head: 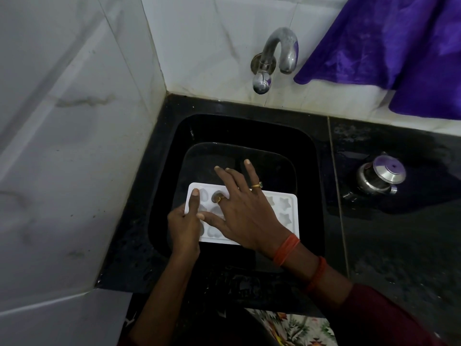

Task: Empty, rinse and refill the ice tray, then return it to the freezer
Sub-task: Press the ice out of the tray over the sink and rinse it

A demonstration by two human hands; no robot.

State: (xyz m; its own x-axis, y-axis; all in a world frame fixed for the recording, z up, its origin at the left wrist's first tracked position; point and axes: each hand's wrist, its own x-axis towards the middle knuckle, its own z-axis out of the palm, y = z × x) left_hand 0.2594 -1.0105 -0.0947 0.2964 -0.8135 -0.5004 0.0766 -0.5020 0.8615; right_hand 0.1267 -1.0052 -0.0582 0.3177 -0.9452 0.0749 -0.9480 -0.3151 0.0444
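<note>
Over the sink, a deep basin of glossy black with rounded corners, the tray is held level, its long side running left to right. The tray is made of matt white plastic, rectangular with softened corners, and star and heart hollows are moulded into it. What lies in the hollows cannot be told, nor whether the tray is set on the basin floor or kept above it.

The tray's left edge is grasped by the left hand: the thumb is laid straight along the top face, and the fingers are hidden under the rim. The right hand is spread flat on the middle of the tray, its fingers straight and fanned wide, so nothing is clasped. Its fingertips are stretched past the far rim. Gold rings are worn on it, and orange threads are wound round the wrist.

A curved tap of dulled chrome is fixed to the wall of veined white marble tile. A purple cloth with a soft sheen is hung at the right. A small steel pot with a polished lid is set on the wet black stone counter, well apart from the tray.
</note>
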